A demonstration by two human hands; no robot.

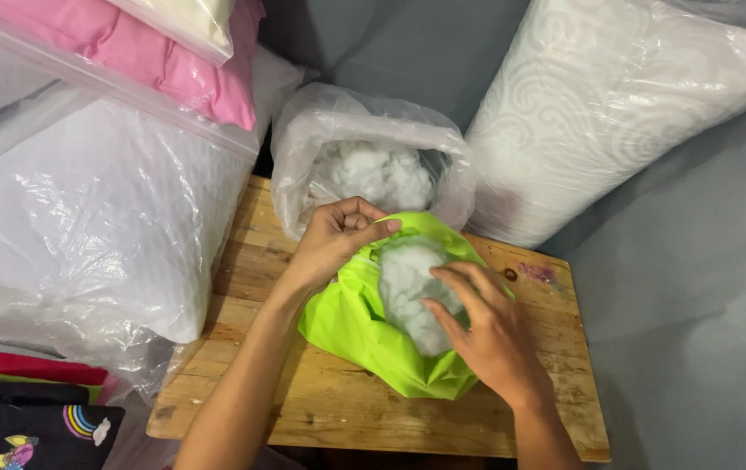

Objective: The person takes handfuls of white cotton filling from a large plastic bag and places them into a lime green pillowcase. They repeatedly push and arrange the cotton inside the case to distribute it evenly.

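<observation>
From my remote seat I see the left hand pinching the rim of a lime-green, smooth fabric cover, fingers clamped together on its upper edge, while the right hand lies flat with fingers spread apart, pressing on a fluffy white wad of fibre stuffing that bulges from the cover's opening. The cover sits near the middle of a rough, knotty wooden plank table, toward its far edge. Just behind it, at the far edge, stands an open clear plastic bag, crinkled and filled with more white fluffy filling. A plump white pillow with a swirl-embossed surface in plastic wrap leans at the far right corner; a glossy plastic-wrapped white cushion overlaps the left edge, a pink pillow in a clear bag on top
</observation>
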